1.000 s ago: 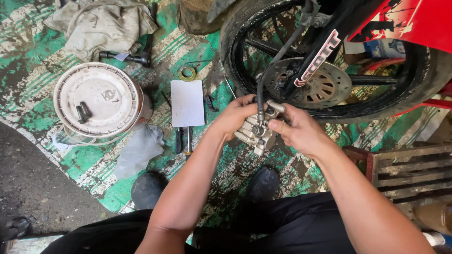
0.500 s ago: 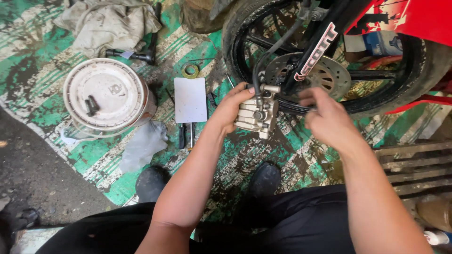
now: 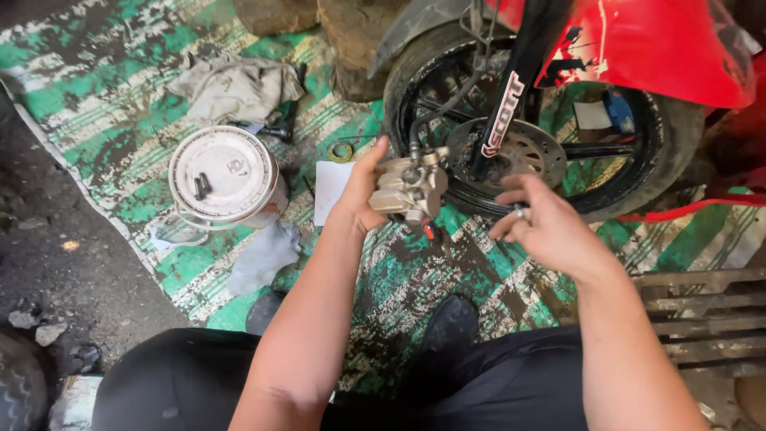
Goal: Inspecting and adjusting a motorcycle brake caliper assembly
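Grey metal brake caliper (image 3: pixel 411 189) clamped in left hand (image 3: pixel 363 195), hose attached — held at 9 o'clock of the drilled steel brake disc (image 3: pixel 519 152), just off it. Right hand (image 3: pixel 542 227) loosely curled at 4 o'clock, pinching something tiny; can't tell what. Looks mid-service; refitting needs caliper lined over the disc. White lidded bucket (image 3: pixel 227 175) at 9 o'clock.

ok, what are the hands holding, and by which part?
Left hand holds the metal brake caliper by its left side, hose end up. Right hand is off the caliper, fingers curled; a small piece may be pinched at the fingertips, too small to tell.
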